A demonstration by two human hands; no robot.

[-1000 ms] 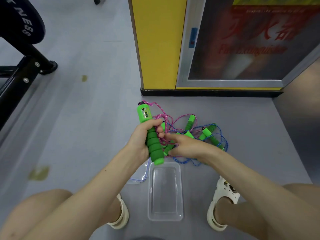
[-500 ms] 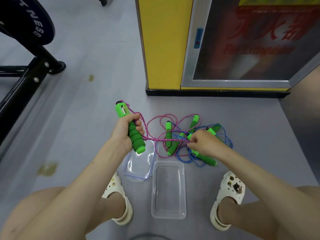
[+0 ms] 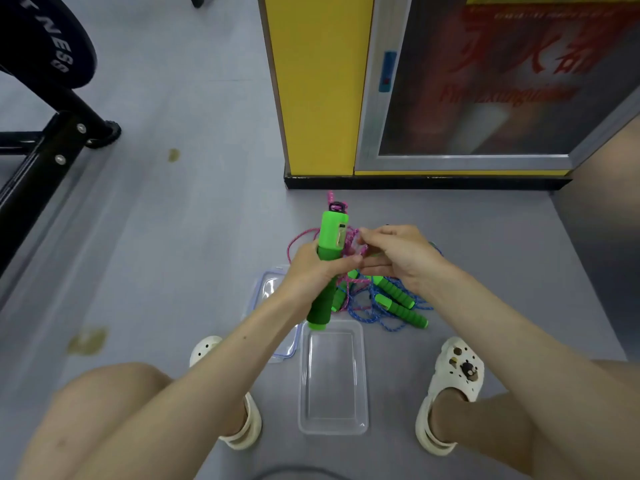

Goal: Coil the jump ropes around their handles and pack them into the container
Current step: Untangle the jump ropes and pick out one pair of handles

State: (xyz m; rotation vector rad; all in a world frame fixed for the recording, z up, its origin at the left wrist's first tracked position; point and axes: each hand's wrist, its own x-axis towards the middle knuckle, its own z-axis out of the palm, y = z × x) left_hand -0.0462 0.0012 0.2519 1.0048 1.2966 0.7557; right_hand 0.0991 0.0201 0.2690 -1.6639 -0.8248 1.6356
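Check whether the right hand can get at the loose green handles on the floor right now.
Probably yes: the right hand hangs over those handles with nothing between, but it pinches the pink rope and would have to drop it first.

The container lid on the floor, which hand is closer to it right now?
Left. The left hand, holding a green handle, is right above the lid's far corner; the right hand, pinching pink rope, is further right over the rope pile.
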